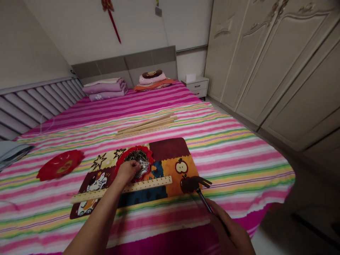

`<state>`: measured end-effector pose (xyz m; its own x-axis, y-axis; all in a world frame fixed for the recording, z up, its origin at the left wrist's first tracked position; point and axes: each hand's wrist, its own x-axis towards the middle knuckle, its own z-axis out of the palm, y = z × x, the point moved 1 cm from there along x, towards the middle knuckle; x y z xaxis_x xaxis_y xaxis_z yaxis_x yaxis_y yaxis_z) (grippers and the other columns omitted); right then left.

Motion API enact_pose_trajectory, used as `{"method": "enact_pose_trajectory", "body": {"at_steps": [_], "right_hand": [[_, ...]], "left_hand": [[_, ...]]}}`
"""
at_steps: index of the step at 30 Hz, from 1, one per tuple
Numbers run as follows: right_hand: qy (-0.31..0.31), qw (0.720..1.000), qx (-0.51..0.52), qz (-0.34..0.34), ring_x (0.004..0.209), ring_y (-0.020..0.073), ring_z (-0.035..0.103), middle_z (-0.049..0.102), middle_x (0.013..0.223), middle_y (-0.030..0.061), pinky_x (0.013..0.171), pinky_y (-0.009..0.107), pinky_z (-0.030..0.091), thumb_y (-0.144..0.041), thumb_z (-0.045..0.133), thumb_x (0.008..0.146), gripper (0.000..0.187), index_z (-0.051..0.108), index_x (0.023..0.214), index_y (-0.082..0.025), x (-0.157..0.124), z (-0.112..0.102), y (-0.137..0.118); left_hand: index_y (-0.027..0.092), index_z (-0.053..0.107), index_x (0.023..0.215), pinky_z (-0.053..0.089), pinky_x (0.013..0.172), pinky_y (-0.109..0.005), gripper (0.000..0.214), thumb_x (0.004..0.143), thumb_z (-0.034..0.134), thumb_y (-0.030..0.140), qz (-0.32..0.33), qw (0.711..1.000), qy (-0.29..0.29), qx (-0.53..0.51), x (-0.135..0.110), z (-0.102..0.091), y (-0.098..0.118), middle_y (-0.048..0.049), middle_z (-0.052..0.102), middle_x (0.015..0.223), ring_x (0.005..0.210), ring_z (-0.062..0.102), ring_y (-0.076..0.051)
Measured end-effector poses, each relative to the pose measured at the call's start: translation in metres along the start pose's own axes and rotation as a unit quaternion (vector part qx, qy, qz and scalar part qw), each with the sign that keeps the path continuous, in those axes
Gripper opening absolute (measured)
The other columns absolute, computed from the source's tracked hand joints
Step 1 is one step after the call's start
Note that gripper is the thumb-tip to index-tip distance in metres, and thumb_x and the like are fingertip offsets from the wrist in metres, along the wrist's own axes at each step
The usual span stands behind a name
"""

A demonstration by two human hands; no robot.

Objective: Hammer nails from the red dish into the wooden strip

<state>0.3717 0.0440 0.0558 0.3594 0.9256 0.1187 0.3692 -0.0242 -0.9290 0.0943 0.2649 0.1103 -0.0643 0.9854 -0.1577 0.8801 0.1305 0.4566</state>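
My left hand reaches into a red scalloped dish filled with several thin metal nails; its fingers are curled down among them, and what they pinch is hidden. My right hand is closed round the handle of a dark claw hammer, whose head rests on a colourful patchwork mat. A wooden strip with a row of holes lies across the mat, just in front of the dish.
The mat lies on a bed with a pink striped cover. More wooden strips lie farther back. A second red dish sits at the left. Folded blankets lie by the headboard; wardrobes stand at the right.
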Motion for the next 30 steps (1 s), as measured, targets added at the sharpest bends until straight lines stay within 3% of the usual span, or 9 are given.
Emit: {"method": "enact_pose_trajectory", "body": {"at_steps": [3,5,11,16,18,21,26,30], "right_hand": [[-0.005,1.0,0.007,0.001,0.102,0.0192,0.064,0.071,0.105,0.0021,0.084,0.021,0.051,-0.041,0.055,0.084,0.036,0.063,0.116,-0.027,-0.001,0.0,0.005],[-0.005,1.0,0.008,0.002,0.102,0.0198,0.064,0.071,0.106,0.0022,0.085,0.023,0.051,-0.041,0.055,0.084,0.036,0.063,0.116,-0.027,-0.002,0.001,0.007],[0.0,1.0,0.018,0.003,0.099,0.0187,0.065,0.071,0.103,0.0022,0.082,0.02,0.052,-0.043,0.055,0.083,0.035,0.065,0.112,-0.026,-0.006,0.003,0.005],[0.002,0.999,0.031,0.014,0.101,0.0187,0.064,0.071,0.105,0.0026,0.085,0.021,0.05,-0.042,0.055,0.083,0.034,0.065,0.112,-0.026,-0.009,0.001,0.003],[-0.004,0.999,0.034,0.023,0.1,0.0188,0.065,0.07,0.106,0.0032,0.086,0.023,0.05,-0.04,0.055,0.083,0.035,0.064,0.113,-0.025,-0.009,0.002,0.002],[-0.01,0.998,0.038,0.039,0.1,0.0195,0.065,0.071,0.105,0.0042,0.084,0.024,0.052,-0.039,0.054,0.084,0.034,0.064,0.113,-0.024,-0.008,0.004,0.001],[-0.029,0.999,0.039,0.018,0.102,0.0205,0.064,0.069,0.108,0.0048,0.087,0.027,0.052,-0.038,0.054,0.085,0.034,0.063,0.114,-0.023,-0.008,0.008,0.003],[-0.045,0.998,0.038,0.022,0.1,0.0203,0.064,0.069,0.107,0.0054,0.087,0.027,0.051,-0.038,0.054,0.086,0.035,0.062,0.116,-0.023,-0.009,0.011,0.002]], "left_hand": [[0.018,0.059,0.058,0.034,0.047,-0.021,0.021,0.057,0.063,0.038,-0.013,0.978,-0.001,-0.21,-0.009,-0.003,-0.004,0.0026,0.056,0.049,0.046,0.047,-0.01],[0.017,0.06,0.057,0.035,0.047,-0.021,0.026,0.049,0.067,0.041,-0.022,0.958,-0.005,-0.285,-0.013,-0.002,-0.006,0.0026,0.056,0.049,0.046,0.046,-0.01],[0.016,0.062,0.064,0.029,0.042,-0.02,0.036,0.043,0.071,0.044,-0.049,0.947,0.023,-0.317,-0.014,-0.002,-0.011,0.004,0.055,0.047,0.042,0.042,-0.007],[0.016,0.064,0.07,0.036,0.047,-0.02,0.039,0.046,0.072,0.045,-0.024,0.939,0.036,-0.341,-0.036,-0.007,0.005,0.0028,0.059,0.052,0.047,0.048,-0.009],[0.016,0.063,0.069,0.039,0.049,-0.021,0.036,0.05,0.071,0.045,0.011,0.933,0.01,-0.361,-0.051,0.003,0.015,0.0022,0.06,0.055,0.05,0.051,-0.01],[0.017,0.063,0.067,0.039,0.05,-0.021,0.033,0.053,0.07,0.045,0.036,0.926,-0.012,-0.376,-0.071,0.032,0.026,0.0022,0.06,0.055,0.051,0.052,-0.01],[0.019,0.062,0.072,0.042,0.05,-0.021,0.029,0.06,0.064,0.045,0.011,0.923,0.028,-0.385,-0.087,0.083,0.029,0.0014,0.064,0.061,0.059,0.06,-0.013],[0.02,0.064,0.075,0.047,0.056,-0.023,0.026,0.065,0.062,0.044,0.024,0.923,0.057,-0.381,-0.086,0.098,0.028,0.0005,0.067,0.067,0.063,0.064,-0.015]]}}
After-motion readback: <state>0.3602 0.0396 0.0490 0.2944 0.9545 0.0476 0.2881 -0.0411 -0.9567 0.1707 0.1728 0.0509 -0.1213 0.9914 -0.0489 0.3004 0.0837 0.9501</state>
